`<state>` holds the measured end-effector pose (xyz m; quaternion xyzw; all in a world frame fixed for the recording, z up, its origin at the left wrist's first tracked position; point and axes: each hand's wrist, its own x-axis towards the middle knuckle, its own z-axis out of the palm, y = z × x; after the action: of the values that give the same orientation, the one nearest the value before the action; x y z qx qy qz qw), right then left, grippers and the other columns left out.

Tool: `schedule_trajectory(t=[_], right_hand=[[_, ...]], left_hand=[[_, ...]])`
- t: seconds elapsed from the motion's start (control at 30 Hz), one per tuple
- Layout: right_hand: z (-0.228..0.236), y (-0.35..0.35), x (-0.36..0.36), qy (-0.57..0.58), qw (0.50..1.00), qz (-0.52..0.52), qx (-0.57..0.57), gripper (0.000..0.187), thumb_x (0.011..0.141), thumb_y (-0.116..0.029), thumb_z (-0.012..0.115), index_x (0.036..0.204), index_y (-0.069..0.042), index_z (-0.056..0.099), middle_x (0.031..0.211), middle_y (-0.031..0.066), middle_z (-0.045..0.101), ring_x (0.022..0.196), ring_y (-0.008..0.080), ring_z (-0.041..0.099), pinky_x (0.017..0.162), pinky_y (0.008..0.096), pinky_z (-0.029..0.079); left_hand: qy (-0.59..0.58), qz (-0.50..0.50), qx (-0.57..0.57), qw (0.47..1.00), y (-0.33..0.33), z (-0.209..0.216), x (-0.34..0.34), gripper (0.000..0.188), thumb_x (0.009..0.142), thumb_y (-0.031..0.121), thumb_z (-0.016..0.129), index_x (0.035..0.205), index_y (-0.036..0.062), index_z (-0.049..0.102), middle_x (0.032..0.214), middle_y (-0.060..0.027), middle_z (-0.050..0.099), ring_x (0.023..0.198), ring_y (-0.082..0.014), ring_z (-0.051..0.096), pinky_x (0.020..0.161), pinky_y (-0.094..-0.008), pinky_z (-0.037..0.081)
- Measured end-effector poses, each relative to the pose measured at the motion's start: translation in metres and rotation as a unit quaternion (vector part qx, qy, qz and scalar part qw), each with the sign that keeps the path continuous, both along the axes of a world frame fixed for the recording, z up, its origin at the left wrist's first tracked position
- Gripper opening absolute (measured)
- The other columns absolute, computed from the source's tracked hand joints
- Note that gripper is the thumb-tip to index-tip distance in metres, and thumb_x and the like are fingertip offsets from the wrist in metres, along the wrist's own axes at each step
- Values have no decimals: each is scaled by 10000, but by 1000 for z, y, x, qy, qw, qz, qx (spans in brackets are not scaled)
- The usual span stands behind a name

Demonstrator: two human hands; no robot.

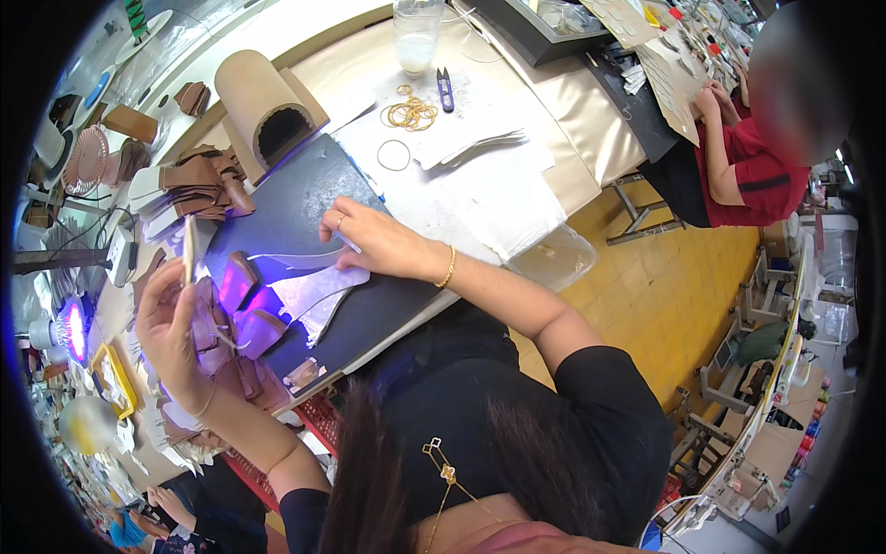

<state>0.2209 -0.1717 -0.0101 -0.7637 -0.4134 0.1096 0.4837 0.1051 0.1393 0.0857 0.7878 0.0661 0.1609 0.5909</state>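
My left hand (171, 319) is raised over the left of the bench, its thumb and fingers pinching a slim, pale upright piece (190, 247), perhaps a small brush or strip. Over the dark work board (318, 189) my right hand (383, 242) has its thumb and fingers closed on the edge of a white, curved cut piece (309, 294). Two brown pieces with folded flaps (260, 331) lie left of that white piece, lit violet. What lies under the right fingers is partly hidden.
A violet lamp (74, 330) shines at the left. Stacked brown and white pieces (189, 185) sit beyond the left hand, near a tan half-tube (254, 88). Rubber bands (411, 113), thread snips (445, 90) and a clear cup (417, 42) stand farther back. A co-worker in red (757, 175) sits right.
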Motion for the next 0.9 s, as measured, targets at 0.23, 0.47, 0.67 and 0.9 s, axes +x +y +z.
schedule_trajectory(t=[0.23,0.47,0.67,0.9], right_hand=[[-26,5,7,-64,998,-5,-15,262,821,-49,754,1030,-104,604,1040,51,627,1066,266,618,1086,469,387],[-17,-4,6,-88,988,-99,78,212,827,46,656,954,-121,630,960,19,646,996,214,639,1064,476,365],[6,-7,21,70,965,-133,215,104,873,93,663,930,7,650,918,55,653,859,135,644,798,264,528],[21,-3,5,210,969,83,98,64,899,-32,721,931,-26,665,943,34,671,930,113,632,843,282,504]], left_hand=[[29,10,4,1000,-19,-4,15,272,887,-43,729,1154,-15,690,1220,-69,656,937,-83,592,780,-213,477],[1,20,21,1000,-18,3,2,285,901,-33,721,1183,-33,678,1171,-69,677,986,-122,640,860,-257,523],[9,75,9,997,-17,12,-14,287,905,-2,732,1187,-30,687,1143,-51,685,989,-99,623,879,-235,491],[-10,70,27,997,-19,23,-2,284,886,29,766,1163,1,707,1115,-40,698,924,-83,614,823,-229,502]])
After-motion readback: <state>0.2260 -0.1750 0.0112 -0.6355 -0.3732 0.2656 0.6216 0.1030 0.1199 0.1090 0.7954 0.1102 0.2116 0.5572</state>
